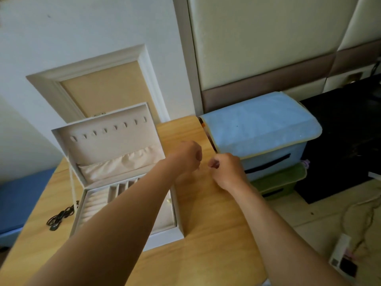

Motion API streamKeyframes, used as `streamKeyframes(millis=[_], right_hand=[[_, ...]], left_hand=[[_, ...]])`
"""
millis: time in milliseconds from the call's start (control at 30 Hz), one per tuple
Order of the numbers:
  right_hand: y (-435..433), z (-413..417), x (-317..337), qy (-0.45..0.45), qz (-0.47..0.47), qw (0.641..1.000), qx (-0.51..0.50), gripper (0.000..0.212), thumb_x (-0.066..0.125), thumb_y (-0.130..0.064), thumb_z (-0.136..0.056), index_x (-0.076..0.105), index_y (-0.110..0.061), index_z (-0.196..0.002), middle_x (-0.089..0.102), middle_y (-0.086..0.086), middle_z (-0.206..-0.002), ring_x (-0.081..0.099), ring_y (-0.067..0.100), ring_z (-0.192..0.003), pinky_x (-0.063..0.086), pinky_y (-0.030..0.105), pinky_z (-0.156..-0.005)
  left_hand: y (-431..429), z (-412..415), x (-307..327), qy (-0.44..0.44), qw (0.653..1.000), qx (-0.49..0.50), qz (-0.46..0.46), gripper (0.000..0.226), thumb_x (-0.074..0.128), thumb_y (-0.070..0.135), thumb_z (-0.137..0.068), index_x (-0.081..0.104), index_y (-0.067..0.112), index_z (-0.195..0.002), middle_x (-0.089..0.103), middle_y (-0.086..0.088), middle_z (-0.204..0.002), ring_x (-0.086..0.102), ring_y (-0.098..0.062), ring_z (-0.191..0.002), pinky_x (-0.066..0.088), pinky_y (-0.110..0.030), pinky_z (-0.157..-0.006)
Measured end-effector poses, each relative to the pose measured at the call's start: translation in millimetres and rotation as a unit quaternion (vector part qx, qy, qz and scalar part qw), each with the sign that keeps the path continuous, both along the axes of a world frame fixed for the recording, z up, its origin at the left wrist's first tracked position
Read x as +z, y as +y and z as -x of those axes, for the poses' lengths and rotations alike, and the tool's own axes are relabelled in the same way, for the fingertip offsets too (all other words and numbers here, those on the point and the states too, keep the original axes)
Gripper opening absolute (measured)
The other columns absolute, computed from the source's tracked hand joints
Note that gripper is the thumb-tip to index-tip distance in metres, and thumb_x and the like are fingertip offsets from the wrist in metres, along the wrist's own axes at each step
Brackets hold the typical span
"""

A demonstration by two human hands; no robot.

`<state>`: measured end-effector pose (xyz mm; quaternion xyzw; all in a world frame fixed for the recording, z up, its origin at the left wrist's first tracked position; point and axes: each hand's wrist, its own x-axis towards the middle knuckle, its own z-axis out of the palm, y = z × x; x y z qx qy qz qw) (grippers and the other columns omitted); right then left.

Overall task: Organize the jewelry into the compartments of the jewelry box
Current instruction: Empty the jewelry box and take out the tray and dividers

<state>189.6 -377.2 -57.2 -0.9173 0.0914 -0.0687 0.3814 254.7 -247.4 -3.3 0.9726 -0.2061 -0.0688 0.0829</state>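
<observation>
Two hands: the left hand and right hand hover close together but apart, above the counter, just right of the jewelry box.
Grip, left: fingers curled in with the tips drawn toward the thumb. I cannot tell what it pinches, if anything.
Grip, right: curled the same way, knuckles up. Its contents are too fine to make out.
Jewelry: no piece shows plainly. If one is held, it is likely thin and strung across the gap between the hands.
Box place: on the left part of the counter, base near, with a black cable lying just left of it.
Box facing: it opens upward. The lid stands at the far side, its lining turned toward the person.
Long axis: the box runs roughly left to right, and its narrow slots run near to far.
Lid fittings: a row of hooks sits above a gathered pouch.
Tray: ring rolls lie on the left, beside the slots.
Step, judged: readying a small piece before carrying it left to the box.
Doing it well: keep both pinches light and level. Move left over the box before letting go, and lay a long piece along a slot or hang it from a hook.
Beyond: a blue storage box sits right of the counter.
</observation>
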Motion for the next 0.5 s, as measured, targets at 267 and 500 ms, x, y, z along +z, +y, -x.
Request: streamKeyframes(millis=[267, 500], right_hand=[[3.4, -6.7, -8.5, 0.002, 0.036, 0.999, 0.015, 0.020, 0.064, -0.013, -0.093, 0.072, -0.027, -0.104, 0.071, -0.005, -0.106, 0.066, 0.016, -0.094, 0.059, 0.037, -0.078], [3.8, -5.6, -8.9, -0.018, 0.040, 0.999, 0.008, 0.016, 0.065, -0.016, -0.094, 0.070, -0.024, -0.107, 0.070, -0.003, -0.105, 0.065, 0.018, -0.094, 0.059, 0.037, -0.077]], left_hand=[[-2.7, -7.9, -13.5, 0.025, 1.000, 0.002, -0.002, 0.015, 0.071, 0.012, -0.085, 0.062, 0.024, -0.084, 0.061, 0.001, -0.094, 0.058, -0.018, -0.087, 0.045, -0.023, -0.067], [0.6, -7.9, -12.2, 0.042, 0.999, 0.018, 0.030, 0.019, 0.073, 0.008, -0.084, 0.070, 0.018, -0.100, 0.062, 0.001, -0.101, 0.059, -0.018, -0.093, 0.055, -0.028, -0.083]])
